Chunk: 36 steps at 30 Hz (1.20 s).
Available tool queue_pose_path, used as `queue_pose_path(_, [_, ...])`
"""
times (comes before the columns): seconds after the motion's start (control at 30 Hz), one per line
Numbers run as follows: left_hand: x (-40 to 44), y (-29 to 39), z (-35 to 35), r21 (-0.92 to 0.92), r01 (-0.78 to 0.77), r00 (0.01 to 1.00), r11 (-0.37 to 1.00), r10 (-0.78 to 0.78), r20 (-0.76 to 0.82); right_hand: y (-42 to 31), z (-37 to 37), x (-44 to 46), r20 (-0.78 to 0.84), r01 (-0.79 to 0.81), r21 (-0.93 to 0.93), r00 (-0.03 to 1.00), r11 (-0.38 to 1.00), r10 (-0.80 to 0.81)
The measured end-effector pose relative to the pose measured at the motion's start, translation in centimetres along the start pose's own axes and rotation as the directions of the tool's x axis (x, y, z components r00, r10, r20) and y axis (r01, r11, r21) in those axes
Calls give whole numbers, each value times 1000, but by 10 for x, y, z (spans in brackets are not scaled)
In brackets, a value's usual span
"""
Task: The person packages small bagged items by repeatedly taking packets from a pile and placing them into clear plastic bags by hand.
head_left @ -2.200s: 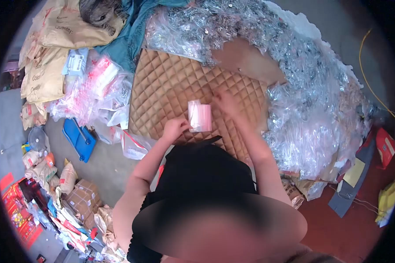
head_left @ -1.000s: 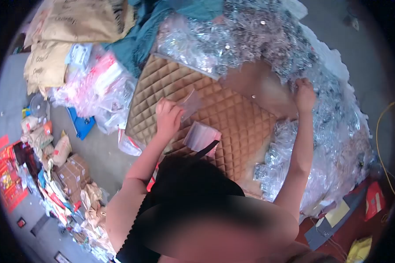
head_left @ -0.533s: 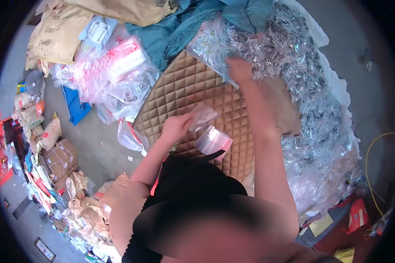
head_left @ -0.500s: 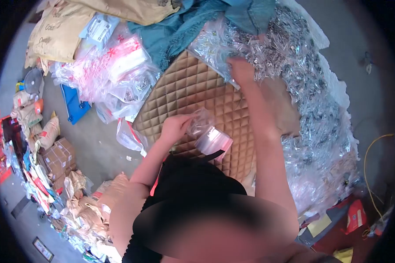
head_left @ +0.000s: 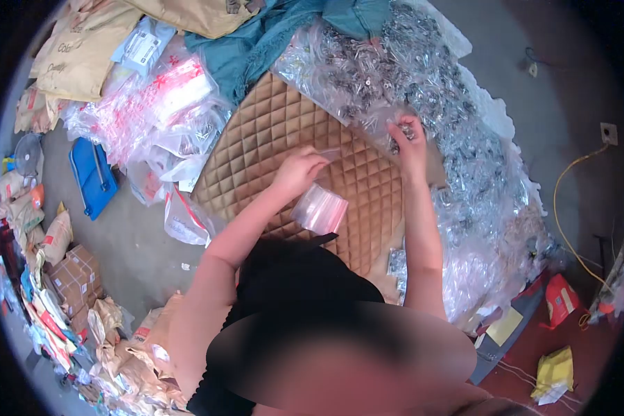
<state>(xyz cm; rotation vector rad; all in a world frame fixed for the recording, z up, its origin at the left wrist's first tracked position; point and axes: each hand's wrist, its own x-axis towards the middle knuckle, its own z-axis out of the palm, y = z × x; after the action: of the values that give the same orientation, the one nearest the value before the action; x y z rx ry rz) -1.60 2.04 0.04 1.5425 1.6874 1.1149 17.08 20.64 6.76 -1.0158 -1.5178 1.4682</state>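
Note:
My left hand (head_left: 299, 175) is closed in a pinch on a small clear plastic bag (head_left: 331, 153), above the brown quilted mat (head_left: 256, 125). Just below that hand, a stack of clear bags with pinkish edges (head_left: 324, 211) lies on the mat in front of my black clothing. Farther right, my right hand (head_left: 410, 142) has its fingers curled round a clear plastic packet (head_left: 388, 119) that seems to hold small dark pieces; the details are too small to make out. It is over the mat's right edge, beside a heap of clear packets with shiny contents (head_left: 457, 152).
Left of the mat lie pink-and-clear plastic bags (head_left: 166, 97) and a blue flat object (head_left: 93, 179). Teal cloth (head_left: 236, 69) and a tan sack (head_left: 83, 55) are at the back. A cardboard box (head_left: 76, 277) and a yellow cord (head_left: 561, 208) rest on the floor.
My right hand has moved back from the heap's near edge, now with a packet in its fingers. My left hand has risen slightly with the clear bag. The view has shifted.

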Motion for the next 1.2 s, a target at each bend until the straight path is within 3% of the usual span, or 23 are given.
queue_pose_path(0.03, [1,5,9,0,-1,1000,1000,1,6,-8,8,-20,-5,-2,1,1000,1000,2])
queue_pose_path(0.1, [-1,15,26,-162,-155,986,975,162,35,-17,22,-57,-42,-154,223,985,962,167])
queue_pose_path(0.17, [-7,34,24,-185,-184,980,966,194,40,6,4,-83,37,-154,136,988,979,151])
queue_pose_path(0.23, [-18,47,22,-220,-211,972,953,229,59,-7,-7,-115,329,-126,-297,917,947,225])
queue_pose_path(0.27, [-24,48,19,-171,-264,953,949,284,104,-14,-13,-128,389,12,-498,897,867,211])
queue_pose_path(0.3, [-30,50,20,-128,-319,929,939,336,153,-28,-10,-139,370,-3,-499,903,867,216])
queue_pose_path(0.33, [-38,55,27,-139,-320,924,937,341,174,-40,-6,-152,439,256,-732,886,631,151])
queue_pose_path(0.37, [-44,61,34,-115,-349,898,930,367,241,-47,-6,-162,521,473,-834,845,285,123])
queue_pose_path(0.4, [-48,67,37,-90,-384,867,919,393,306,-50,-9,-166,502,454,-843,856,288,121])
queue_pose_path(0.47, [-54,75,35,-121,-385,859,915,404,314,-54,-17,-171,442,341,-714,897,612,15])
queue_pose_path(0.5, [-54,80,33,-143,-380,863,914,406,301,-59,-18,-175,431,334,-717,902,612,13])
queue_pose_path(0.57, [-57,85,33,-149,-371,865,916,400,302,-69,-18,-183,37,48,-455,999,889,-35])
queue_pose_path(0.63, [-57,90,31,-163,-371,859,914,405,314,-61,-14,-196,-9,69,-490,996,869,-84])
queue_pose_path(0.7, [-55,96,29,-165,-372,865,913,406,296,-57,-15,-210,328,251,-563,943,788,-66])
queue_pose_path(0.73, [-55,101,25,-161,-372,859,914,405,313,-54,-18,-217,292,226,-577,954,785,-60])
queue_pose_path(0.8, [-57,114,20,-216,-352,821,911,411,396,-51,-23,-230,458,414,-580,878,702,-139])
queue_pose_path(0.9, [-57,122,27,-242,-311,794,919,391,465,-63,-35,-242,493,498,-643,851,582,-183])
queue_pose_path(0.93, [-53,122,32,-262,-313,760,913,406,507,-62,-41,-245,492,496,-641,851,586,-182])
queue_pose_path(1.0, [-44,118,37,-276,-322,724,906,423,544,-58,-60,-248,472,453,-782,879,429,-68])
queue_pose_path(1.03, [-41,114,39,-272,-266,794,925,371,483,-56,-71,-251,471,453,-782,879,428,-69])
queue_pose_path(1.1, [-38,102,43,-275,-213,858,938,314,408,-52,-100,-257,245,300,-830,953,470,-177])
queue_pose_path(1.17, [-47,78,43,35,-171,938,985,152,313,-52,-133,-272,111,159,-847,986,507,-123])
queue_pose_path(1.2, [-64,48,49,257,-251,929,933,158,335,-38,-156,-283,0,6,-816,1000,578,-10])
